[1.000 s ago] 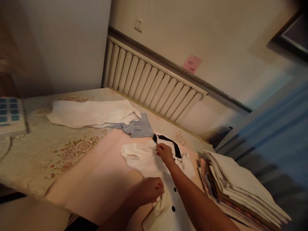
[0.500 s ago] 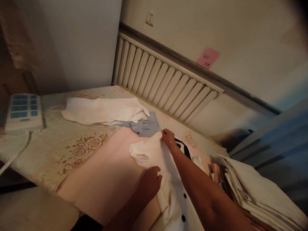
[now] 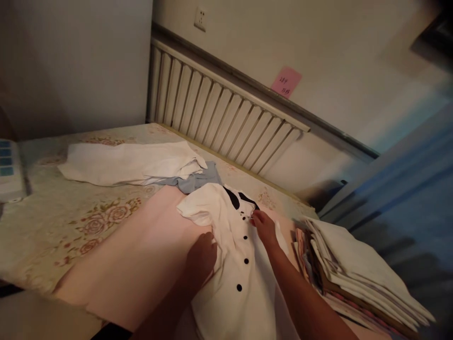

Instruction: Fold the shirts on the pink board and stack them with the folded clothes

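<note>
A white shirt (image 3: 235,278) lies front up on a pink sheet (image 3: 148,255), its long axis running from the near edge of the view to the black-trimmed collar (image 3: 231,197), which points away from the person and slightly left. Its hem is cut off below, while black buttons (image 3: 246,261) line its front. One short sleeve (image 3: 196,205) points left; the other side is largely hidden behind the right hand (image 3: 264,229) and forearm. That hand's fingers are drawn together on the shirt's front just below the collar, in what looks like a pinch. The left hand (image 3: 202,257) is at the shirt's side below the sleeve, loosely curled; its fingertips are dim, and I cannot tell whether they have hold of cloth. The sheet spreads broadly left, over a floral table cover (image 3: 42,222). Room is tighter on the right, where a folded stack of fabric (image 3: 357,259) stands near the right forearm. Just past the left shoulder lies a grey-blue cloth (image 3: 208,174), partly covered by a white cloth (image 3: 120,163). A radiator (image 3: 219,108) stands beyond the far table edge; a blue-buttoned device (image 3: 10,189) is cut off at left.
</note>
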Tool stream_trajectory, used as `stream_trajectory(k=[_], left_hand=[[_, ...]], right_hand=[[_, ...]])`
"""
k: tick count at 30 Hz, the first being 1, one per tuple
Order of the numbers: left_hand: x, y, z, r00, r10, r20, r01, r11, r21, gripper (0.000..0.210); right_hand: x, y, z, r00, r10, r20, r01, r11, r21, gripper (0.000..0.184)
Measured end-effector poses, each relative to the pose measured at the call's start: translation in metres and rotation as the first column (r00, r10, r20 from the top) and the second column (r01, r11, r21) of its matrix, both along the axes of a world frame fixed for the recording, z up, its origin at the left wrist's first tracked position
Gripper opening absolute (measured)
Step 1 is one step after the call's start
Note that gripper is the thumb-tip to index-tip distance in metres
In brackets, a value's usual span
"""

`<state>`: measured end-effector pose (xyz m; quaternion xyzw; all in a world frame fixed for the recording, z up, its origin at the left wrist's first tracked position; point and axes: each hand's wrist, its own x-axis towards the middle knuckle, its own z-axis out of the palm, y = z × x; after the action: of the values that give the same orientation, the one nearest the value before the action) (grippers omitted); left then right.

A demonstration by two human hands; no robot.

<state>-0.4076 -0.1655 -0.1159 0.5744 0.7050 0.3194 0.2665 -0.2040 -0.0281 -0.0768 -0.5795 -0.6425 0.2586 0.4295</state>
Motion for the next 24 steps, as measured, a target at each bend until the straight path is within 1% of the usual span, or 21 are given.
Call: stream_trajectory(k=[3,4,6,7,8,9,11,13,15,17,19,20,22,24], left_hand=[[-0.001,0.003,-0.001,1.000,0.008,-0.013,-0.009,0.999,-0.050,0.021],[0.000,0.004,-0.002,1.000,0.004,-0.008,-0.005,0.999,-0.053,0.023],[0.002,0.006,-0.004,1.000,0.000,-0.001,0.000,0.999,-0.051,0.030],[0.003,0.008,-0.006,1.000,0.002,-0.003,-0.002,0.999,-0.048,0.035],[0.005,0.009,-0.008,1.000,0.003,-0.008,-0.004,0.999,-0.042,0.040],[0.006,0.010,-0.009,1.000,0.002,-0.017,-0.002,0.999,-0.034,0.045],[0.008,0.011,-0.011,0.999,-0.026,-0.045,0.026,1.000,-0.006,0.050],[0.010,0.010,-0.011,0.994,-0.072,-0.086,0.074,0.997,0.028,0.048],[0.011,0.008,-0.007,0.983,-0.120,-0.136,0.129,0.990,0.057,0.041],[0.010,0.006,-0.002,0.967,-0.162,-0.197,0.175,0.983,0.053,0.034],[0.009,0.005,0.004,0.955,-0.167,-0.244,0.179,0.983,0.029,0.030],[0.009,0.005,0.007,0.955,-0.151,-0.254,0.159,0.987,0.010,0.030],[0.007,0.006,0.009,0.964,-0.103,-0.246,0.104,0.995,-0.008,0.029],[0.006,0.007,0.009,0.974,-0.060,-0.218,0.059,0.998,-0.011,0.029]], right_hand=[[0.058,-0.048,-0.019,0.977,-0.208,-0.051,0.207,0.978,-0.035,0.031],[0.074,-0.065,-0.027,0.961,-0.269,-0.067,0.266,0.963,-0.047,0.028],[0.095,-0.095,-0.042,0.930,-0.351,-0.105,0.344,0.935,-0.082,0.023],[0.102,-0.108,-0.049,0.906,-0.389,-0.169,0.370,0.920,-0.132,0.023],[0.107,-0.118,-0.054,0.863,-0.426,-0.270,0.379,0.901,-0.210,0.023],[0.109,-0.127,-0.059,0.814,-0.458,-0.357,0.371,0.883,-0.288,0.024],[0.110,-0.138,-0.062,0.720,-0.492,-0.489,0.304,0.858,-0.415,0.028],[0.108,-0.143,-0.062,0.692,-0.481,-0.539,0.223,0.852,-0.474,0.028],[0.107,-0.144,-0.060,0.696,-0.449,-0.561,0.153,0.855,-0.495,0.026],[0.105,-0.142,-0.059,0.703,-0.427,-0.568,0.110,0.856,-0.506,0.024],[0.104,-0.136,-0.059,0.708,-0.429,-0.562,0.114,0.854,-0.508,0.025],[0.104,-0.132,-0.059,0.716,-0.437,-0.545,0.129,0.849,-0.513,0.027],[0.102,-0.122,-0.060,0.758,-0.446,-0.476,0.185,0.847,-0.498,0.031],[0.099,-0.111,-0.061,0.808,-0.433,-0.399,0.243,0.863,-0.444,0.033]])
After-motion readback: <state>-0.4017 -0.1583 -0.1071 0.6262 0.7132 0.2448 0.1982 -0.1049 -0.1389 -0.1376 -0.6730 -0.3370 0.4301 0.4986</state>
